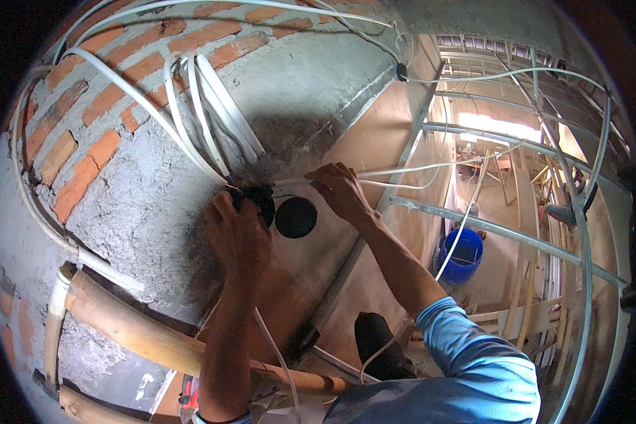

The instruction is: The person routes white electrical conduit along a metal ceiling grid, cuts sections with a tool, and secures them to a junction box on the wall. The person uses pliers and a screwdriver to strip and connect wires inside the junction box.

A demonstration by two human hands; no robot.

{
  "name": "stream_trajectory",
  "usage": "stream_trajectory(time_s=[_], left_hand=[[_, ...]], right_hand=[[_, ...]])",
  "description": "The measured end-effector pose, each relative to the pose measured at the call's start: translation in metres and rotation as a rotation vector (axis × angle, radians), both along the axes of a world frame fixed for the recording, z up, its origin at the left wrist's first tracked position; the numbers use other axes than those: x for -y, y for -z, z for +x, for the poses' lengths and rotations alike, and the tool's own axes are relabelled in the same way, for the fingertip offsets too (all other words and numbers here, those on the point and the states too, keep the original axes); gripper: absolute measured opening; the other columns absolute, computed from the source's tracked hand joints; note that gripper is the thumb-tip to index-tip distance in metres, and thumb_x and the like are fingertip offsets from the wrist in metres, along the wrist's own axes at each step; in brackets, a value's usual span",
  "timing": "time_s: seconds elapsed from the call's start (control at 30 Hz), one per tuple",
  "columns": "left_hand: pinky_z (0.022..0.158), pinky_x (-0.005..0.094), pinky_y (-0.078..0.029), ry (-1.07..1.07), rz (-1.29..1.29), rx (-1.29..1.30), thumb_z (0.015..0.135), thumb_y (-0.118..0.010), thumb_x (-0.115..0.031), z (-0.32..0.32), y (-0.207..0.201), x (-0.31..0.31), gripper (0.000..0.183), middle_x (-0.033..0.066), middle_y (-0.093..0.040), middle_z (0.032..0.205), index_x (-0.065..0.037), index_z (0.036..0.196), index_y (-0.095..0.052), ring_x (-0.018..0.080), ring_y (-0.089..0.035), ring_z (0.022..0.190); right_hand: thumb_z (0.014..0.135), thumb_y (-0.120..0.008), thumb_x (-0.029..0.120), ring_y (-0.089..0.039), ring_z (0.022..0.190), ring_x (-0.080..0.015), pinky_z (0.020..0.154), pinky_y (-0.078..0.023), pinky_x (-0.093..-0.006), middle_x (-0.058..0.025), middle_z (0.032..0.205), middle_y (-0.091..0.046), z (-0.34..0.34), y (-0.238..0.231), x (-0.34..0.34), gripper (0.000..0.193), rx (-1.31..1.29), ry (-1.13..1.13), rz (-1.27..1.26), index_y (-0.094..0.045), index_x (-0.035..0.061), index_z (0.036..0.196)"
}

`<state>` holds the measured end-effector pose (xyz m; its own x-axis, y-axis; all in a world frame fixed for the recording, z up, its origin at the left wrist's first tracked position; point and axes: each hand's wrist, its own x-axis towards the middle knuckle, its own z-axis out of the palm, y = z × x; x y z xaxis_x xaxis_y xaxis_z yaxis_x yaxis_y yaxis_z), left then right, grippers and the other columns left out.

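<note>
My left hand (239,233) presses against the grey plastered wall, fingers closed around a black round junction box (261,200) where several white flat cables (215,113) come down. Beside it hangs a black round lid (296,217). My right hand (343,189) reaches in from the right and pinches a white cable (403,171) that runs off to the right along the wall.
Red brick wall (85,127) with rough plaster above and left. A bamboo ladder (141,328) crosses below my arms. Metal ceiling framing (502,233) stretches right. A blue bucket (463,254) stands on the floor below, with wooden pieces beyond it.
</note>
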<state>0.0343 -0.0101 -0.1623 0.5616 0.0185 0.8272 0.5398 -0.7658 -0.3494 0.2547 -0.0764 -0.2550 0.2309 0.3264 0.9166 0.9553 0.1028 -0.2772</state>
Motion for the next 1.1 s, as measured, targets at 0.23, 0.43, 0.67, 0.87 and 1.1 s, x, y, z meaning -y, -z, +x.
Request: stream_trajectory(time_s=[0.23,0.43,0.67,0.87,1.1], left_hand=[[0.082,0.0503,-0.049,-0.054,-0.081,-0.003,0.077,-0.075,-0.018,-0.005,0.006,0.011,0.021,0.0187,-0.048,0.118,-0.005,0.088,-0.064,0.0387,-0.052,0.104],[0.091,0.0548,-0.045,-0.034,0.004,-0.042,0.074,-0.080,-0.019,-0.004,0.009,0.008,0.026,0.0207,-0.043,0.138,-0.004,0.089,-0.065,0.0435,-0.044,0.127],[0.103,0.0623,-0.035,0.116,-0.028,0.016,0.072,-0.078,-0.016,-0.006,0.005,0.016,0.022,0.0220,-0.034,0.150,-0.003,0.085,-0.067,0.0484,-0.032,0.139],[0.107,0.0639,-0.031,0.256,-0.082,0.013,0.075,-0.075,-0.016,-0.012,0.006,0.008,0.019,0.0245,-0.034,0.150,-0.001,0.083,-0.066,0.0508,-0.031,0.139],[0.109,0.0621,-0.033,0.388,-0.052,0.022,0.078,-0.072,-0.014,-0.004,0.010,-0.013,0.017,0.0250,-0.039,0.147,-0.001,0.087,-0.068,0.0493,-0.035,0.136]], right_hand=[[0.088,-0.066,0.006,-0.063,0.092,-0.0330,0.085,-0.050,-0.0437,-0.0139,0.095,-0.066,0.027,-0.029,-0.013,0.022,0.155,-0.069,-0.141,-0.072,0.0087,0.109],[0.088,-0.064,0.003,-0.062,0.095,-0.0330,0.086,-0.050,-0.0431,-0.0149,0.093,-0.065,0.032,-0.038,-0.021,0.023,0.130,-0.241,-0.131,-0.073,0.0082,0.108],[0.085,-0.067,0.003,-0.063,0.098,-0.0321,0.089,-0.050,-0.0416,-0.0136,0.099,-0.067,0.030,-0.023,-0.042,0.022,0.150,-0.290,0.018,-0.072,0.0045,0.106],[0.093,-0.064,0.009,-0.067,0.094,-0.0265,0.083,-0.052,-0.0358,-0.0114,0.092,-0.069,-0.027,-0.006,-0.017,0.015,-0.279,0.062,0.423,-0.071,0.0012,0.104],[0.096,-0.065,0.024,-0.049,0.059,-0.0102,0.053,-0.041,-0.0323,-0.0005,0.070,-0.062,-0.097,-0.015,-0.026,0.027,-1.064,-0.822,0.025,-0.072,-0.0005,0.087]])
